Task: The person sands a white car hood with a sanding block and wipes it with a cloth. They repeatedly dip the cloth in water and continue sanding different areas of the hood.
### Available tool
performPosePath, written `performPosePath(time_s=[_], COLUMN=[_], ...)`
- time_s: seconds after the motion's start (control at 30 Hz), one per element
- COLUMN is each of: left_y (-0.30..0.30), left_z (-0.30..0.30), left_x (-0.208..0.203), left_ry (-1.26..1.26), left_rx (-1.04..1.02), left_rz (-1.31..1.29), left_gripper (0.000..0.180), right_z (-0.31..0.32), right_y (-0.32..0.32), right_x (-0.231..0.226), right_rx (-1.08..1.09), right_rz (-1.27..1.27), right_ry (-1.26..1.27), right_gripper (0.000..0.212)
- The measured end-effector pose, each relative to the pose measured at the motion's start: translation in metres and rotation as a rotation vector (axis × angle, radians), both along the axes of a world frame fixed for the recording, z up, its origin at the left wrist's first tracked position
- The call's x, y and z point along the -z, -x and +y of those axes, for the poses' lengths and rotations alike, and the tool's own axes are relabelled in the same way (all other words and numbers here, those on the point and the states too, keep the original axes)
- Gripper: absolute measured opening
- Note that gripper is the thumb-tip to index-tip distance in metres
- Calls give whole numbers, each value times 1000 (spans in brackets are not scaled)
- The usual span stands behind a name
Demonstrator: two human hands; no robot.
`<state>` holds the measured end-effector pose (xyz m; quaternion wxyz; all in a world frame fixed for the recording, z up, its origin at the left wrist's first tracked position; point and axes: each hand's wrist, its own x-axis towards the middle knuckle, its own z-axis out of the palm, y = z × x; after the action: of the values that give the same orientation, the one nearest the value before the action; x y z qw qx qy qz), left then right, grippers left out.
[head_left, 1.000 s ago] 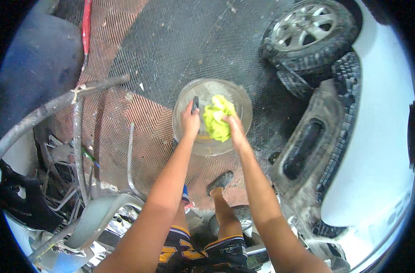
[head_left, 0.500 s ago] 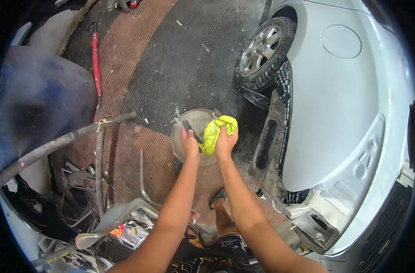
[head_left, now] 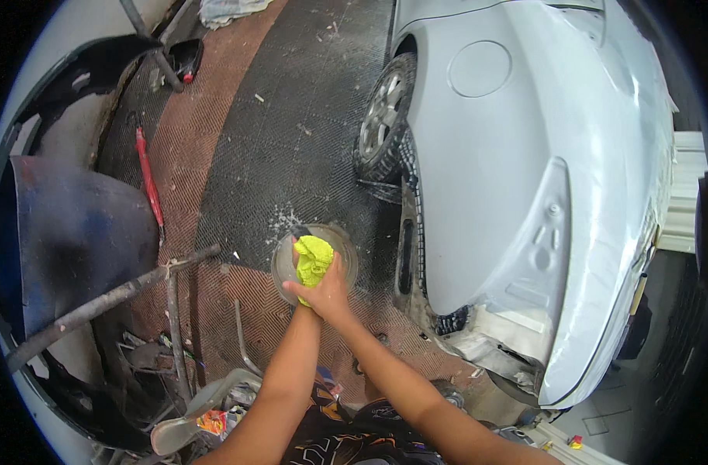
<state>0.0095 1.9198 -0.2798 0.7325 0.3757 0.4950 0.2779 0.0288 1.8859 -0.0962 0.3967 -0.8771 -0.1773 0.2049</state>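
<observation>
My right hand [head_left: 328, 293] is closed on a bunched yellow-green cloth [head_left: 314, 260], pressing it over my left hand [head_left: 295, 251]. The right thumb crosses the left wrist. Most of the left hand is hidden beneath the cloth. A dark, flat block [head_left: 300, 231] pokes out past the left fingers, which hold it. Both hands are above a round bucket [head_left: 348, 242] that stands on the floor, its inside greyish.
At right is a pale silver car body [head_left: 486, 178] with a wheel [head_left: 386, 108]. On the left are a pipe stand [head_left: 110, 304], a dark blue panel [head_left: 82, 232] and a closed red umbrella [head_left: 148, 178]. Ribbed red and black matting [head_left: 292, 139] covers the floor.
The right hand with the cloth has moved left onto the left hand, covering most of it and the block. The view has shifted, bringing more of the car into sight.
</observation>
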Motion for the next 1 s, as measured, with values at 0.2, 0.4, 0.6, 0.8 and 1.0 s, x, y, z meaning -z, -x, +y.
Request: performPosePath(time_s=[0.2,0.4,0.6,0.8,1.0], left_y=[-4,11,38,51,71], left_z=[44,41,72,45,-12], left_x=[-76,-121,-143,-221,-282], left_ry=[338,698,698,447,214], left_rx=[-118,60,-24,156,195], left_rz=[-233,-315,-746,-619,-483], left_gripper=[48,46,69,48,47], right_z=[-11,-5,-43,-111,-207], right_y=[-25,-31,-53,-47,-61], right_x=[-16,-33,-152,-236,-357], right_rx=[297,462,549,528,238], right_rz=[99,260,425,635,563], right_ry=[-155,-565,-876,-1065,-1245], right_gripper=[71,56,50,46,52])
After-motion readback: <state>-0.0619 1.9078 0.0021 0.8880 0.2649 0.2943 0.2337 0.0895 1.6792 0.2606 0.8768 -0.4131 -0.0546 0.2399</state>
